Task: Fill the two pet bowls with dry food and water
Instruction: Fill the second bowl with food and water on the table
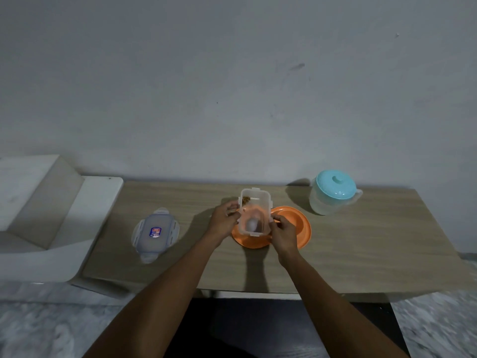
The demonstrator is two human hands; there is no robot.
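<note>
Dry-food pour: clear container (254, 215) held tilted above the left orange bowl (247, 241)

A small clump of kibble (245, 199) sits at the container's far end; the left hand (223, 219) grips its left wall and the right hand (284, 232) pinches its right wall. I cannot tell what the bowl beneath already holds, since the container hides it. I judge the pour nearly done, so I would tip slowly, keep the mouth over the bowl's middle and tap out the last pieces, not shake them. The right orange bowl (296, 223) touches or overlaps the first, so stray kibble could land in it, and I take it to be for water. The lid (155, 232) lies well apart on the table (361, 249) to the left; the teal-lidded pitcher (333, 195) stands at the back right
</note>
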